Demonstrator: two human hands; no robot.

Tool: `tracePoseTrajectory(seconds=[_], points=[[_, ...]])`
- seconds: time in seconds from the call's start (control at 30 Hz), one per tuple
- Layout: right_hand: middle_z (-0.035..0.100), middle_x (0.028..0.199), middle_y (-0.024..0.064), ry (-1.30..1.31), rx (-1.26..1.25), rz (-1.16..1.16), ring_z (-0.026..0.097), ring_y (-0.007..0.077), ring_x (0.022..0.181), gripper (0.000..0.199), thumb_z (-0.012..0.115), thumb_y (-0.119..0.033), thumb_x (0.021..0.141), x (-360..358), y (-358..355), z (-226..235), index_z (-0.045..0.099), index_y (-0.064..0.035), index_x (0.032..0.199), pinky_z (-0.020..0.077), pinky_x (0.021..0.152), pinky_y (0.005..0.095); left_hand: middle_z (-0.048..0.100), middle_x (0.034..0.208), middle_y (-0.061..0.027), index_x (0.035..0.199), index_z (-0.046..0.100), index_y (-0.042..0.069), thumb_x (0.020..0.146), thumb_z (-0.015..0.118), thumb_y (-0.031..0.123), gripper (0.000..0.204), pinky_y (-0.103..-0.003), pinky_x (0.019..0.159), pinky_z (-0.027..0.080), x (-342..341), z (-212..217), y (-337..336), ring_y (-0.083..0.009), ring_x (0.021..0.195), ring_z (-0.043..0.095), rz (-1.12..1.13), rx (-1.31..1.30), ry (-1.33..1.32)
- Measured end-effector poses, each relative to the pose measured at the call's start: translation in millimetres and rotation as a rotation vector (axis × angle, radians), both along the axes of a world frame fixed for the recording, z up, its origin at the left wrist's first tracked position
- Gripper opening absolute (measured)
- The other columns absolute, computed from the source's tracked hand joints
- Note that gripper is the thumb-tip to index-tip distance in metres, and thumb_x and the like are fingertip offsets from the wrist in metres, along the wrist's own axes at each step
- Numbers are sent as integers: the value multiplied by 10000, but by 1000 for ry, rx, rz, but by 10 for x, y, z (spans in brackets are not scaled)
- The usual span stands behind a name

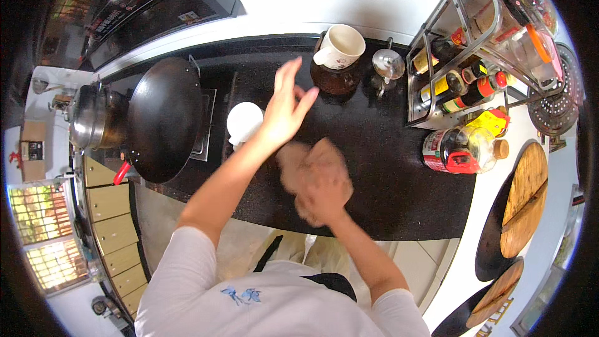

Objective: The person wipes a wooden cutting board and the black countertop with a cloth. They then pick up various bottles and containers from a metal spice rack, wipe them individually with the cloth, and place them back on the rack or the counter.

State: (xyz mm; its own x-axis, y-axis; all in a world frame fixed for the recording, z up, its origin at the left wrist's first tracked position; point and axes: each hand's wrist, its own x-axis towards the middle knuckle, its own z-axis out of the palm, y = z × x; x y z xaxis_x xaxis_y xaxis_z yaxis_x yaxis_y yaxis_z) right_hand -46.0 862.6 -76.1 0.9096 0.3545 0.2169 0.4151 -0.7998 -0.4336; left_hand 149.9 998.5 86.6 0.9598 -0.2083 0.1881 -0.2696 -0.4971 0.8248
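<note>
My left hand [285, 111] is raised over the black countertop [387, 193], its fingers stretched out and nothing in them. Just left of its wrist stands a white cup [245, 120]. Beyond its fingertips, a cream mug [344, 47] rests on top of a dark brown jar [335, 80]. My right hand [329, 195] presses a brownish-pink cloth [292, 161] against the counter near the front edge. Motion blurs this hand and the cloth, and the fingers are partly lost in the folds.
A black wok [165, 122] with a red handle sits on the stove at left, beside a metal pot [88, 115]. At right are a metal rack [430, 81] of bottles, a large red-labelled jug [444, 151] and a small glass pot with a metal lid [388, 63]. Round wooden boards [526, 200] lean farther right.
</note>
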Motion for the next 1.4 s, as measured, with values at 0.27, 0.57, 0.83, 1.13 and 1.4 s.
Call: tracePoseTrajectory(seconds=[0.27,0.57,0.83,1.13,1.4], points=[[464,1415,105,225,16,-218,353,358,1365,592,734,-238,705,-957,-615,279,631,-247,1288,170,1134,609,544,1062,-114,1129,533,5,905,723,274,398,-297,684,497,762,-339,-163,-143,730,581,57,-197,236],[458,1403,104,182,-12,-338,356,358,1352,613,735,-267,711,-543,-530,359,615,-248,1312,184,1126,596,612,926,-82,1336,350,41,961,649,277,535,-260,581,467,-40,-634,-644,-114,670,587,175,-534,728],[456,1366,87,30,64,-146,358,374,1354,602,760,-265,702,-330,-396,233,609,-288,1284,189,1071,698,592,980,-22,1168,516,135,1035,479,396,295,-294,748,462,377,-593,-868,-150,863,641,69,-797,1023],[481,1358,74,44,-87,-216,373,351,1337,595,690,-242,792,856,-227,190,539,-251,1368,247,1076,640,525,778,19,890,544,105,1054,480,313,273,-245,672,409,317,-817,-116,-95,712,519,129,-701,677],[439,1443,151,-149,-99,-568,351,402,1358,472,555,-219,885,2811,63,-125,530,-210,1356,259,1079,633,479,811,8,888,500,92,1080,413,289,288,-245,661,381,271,-92,631,-100,722,472,47,-633,533]])
